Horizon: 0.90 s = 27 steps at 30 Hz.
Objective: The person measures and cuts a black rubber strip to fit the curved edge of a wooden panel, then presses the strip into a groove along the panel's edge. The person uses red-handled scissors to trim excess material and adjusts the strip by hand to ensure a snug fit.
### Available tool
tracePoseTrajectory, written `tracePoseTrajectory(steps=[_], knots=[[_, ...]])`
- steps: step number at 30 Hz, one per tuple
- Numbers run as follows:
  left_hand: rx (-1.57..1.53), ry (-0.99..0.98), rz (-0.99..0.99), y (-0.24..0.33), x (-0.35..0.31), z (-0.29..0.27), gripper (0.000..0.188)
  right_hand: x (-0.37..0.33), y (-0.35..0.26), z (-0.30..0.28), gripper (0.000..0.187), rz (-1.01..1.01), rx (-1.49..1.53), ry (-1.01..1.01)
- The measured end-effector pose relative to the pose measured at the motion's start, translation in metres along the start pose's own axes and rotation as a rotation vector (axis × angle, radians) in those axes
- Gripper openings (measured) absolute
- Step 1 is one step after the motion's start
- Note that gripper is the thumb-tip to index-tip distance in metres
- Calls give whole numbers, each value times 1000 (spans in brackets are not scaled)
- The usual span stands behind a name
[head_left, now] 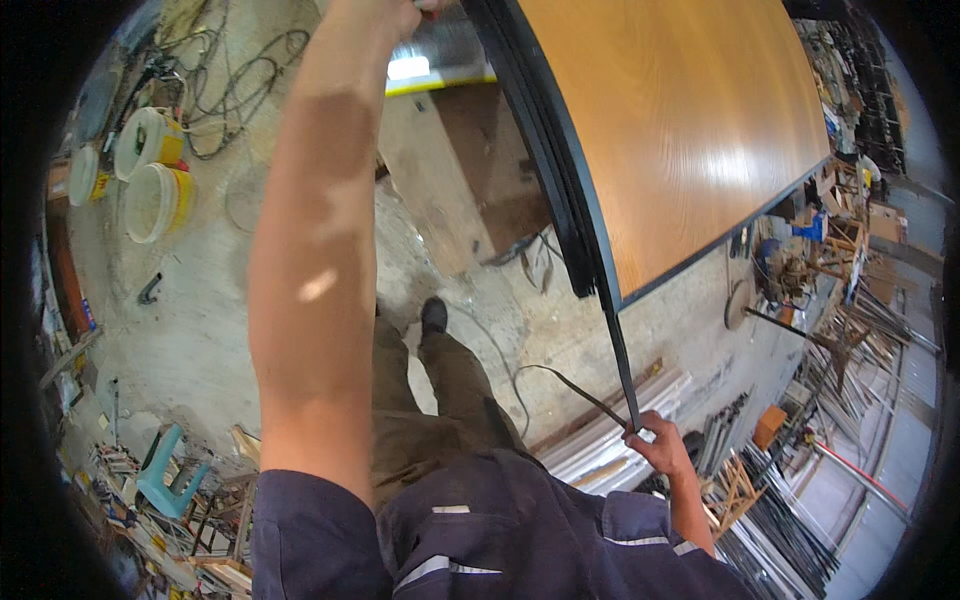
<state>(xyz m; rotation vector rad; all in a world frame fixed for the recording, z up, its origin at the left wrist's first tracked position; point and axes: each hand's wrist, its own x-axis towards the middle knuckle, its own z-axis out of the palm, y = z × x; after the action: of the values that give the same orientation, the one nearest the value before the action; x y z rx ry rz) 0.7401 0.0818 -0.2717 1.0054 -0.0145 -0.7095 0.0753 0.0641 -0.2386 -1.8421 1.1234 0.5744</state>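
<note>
A wood-grain panel with a dark frame along its edges takes up the upper right. From the frame's lower corner a black rubber sealing strip runs down to my right hand. The fingers of that hand are closed on the strip, and its loose tail curls away to the left. My left arm stretches up to the top edge of the picture. There my left hand is partly cut off, its fingers curled beside something small, reddish and grey that I cannot make out.
White and yellow buckets and a tangled cable lie on the concrete floor at left. A teal stool stands lower left. Long white profiles lie behind my right hand, with metal bars and clutter along the right.
</note>
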Motion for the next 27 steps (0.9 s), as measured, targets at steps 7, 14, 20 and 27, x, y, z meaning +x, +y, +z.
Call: tracePoseTrajectory(steps=[7,14,20,27], knots=[[17,-14,-62,45,88,-14,29,28,-62,-6,17,-88,7,22],[21,49,-120,101,174,-13,29,39,-129,5,31,154,-83,49],[48,-8,-67,152,239,-27,38,55,-176,18,23,235,-78,126],[0,0,-23,184,306,-25,33,81,-238,10,26,299,-113,326]])
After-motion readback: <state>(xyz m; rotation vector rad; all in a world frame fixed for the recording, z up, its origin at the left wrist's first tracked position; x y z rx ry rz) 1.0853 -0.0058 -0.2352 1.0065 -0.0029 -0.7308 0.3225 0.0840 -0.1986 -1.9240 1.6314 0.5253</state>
